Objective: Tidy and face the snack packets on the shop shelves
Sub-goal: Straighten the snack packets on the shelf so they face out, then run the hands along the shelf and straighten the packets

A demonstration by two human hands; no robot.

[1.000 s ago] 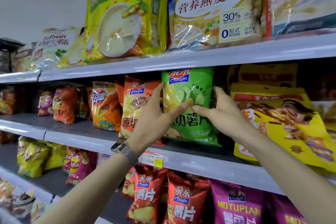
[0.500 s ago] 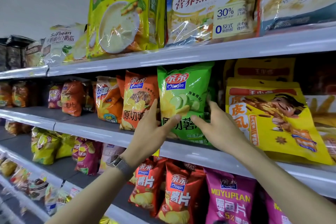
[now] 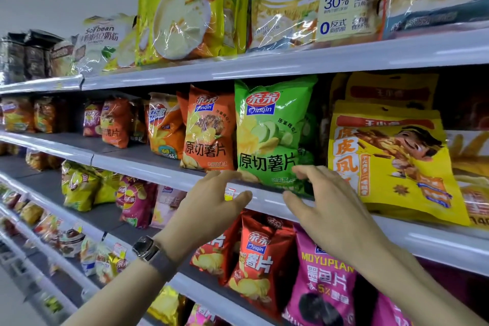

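A green Qinqin crisp packet (image 3: 270,130) stands upright and faces out on the middle shelf (image 3: 267,200), between an orange Qinqin packet (image 3: 207,130) and a big yellow packet (image 3: 389,161). My left hand (image 3: 211,204) hovers below the green packet in front of the shelf lip, fingers relaxed, holding nothing. My right hand (image 3: 325,204) is just under the packet's lower right corner, fingers loosely spread; its fingertips are near the packet's bottom edge and grip nothing.
The top shelf (image 3: 291,61) carries large yellow and blue cereal bags. Below the hands stand red crisp packets (image 3: 259,254) and a magenta packet (image 3: 325,278). More snack packets run along the shelves to the left. A watch sits on my left wrist (image 3: 148,249).
Both hands have let go of the green packet and dropped down from its face to the shelf lip. The packet now stands unheld. The camera moved closer.
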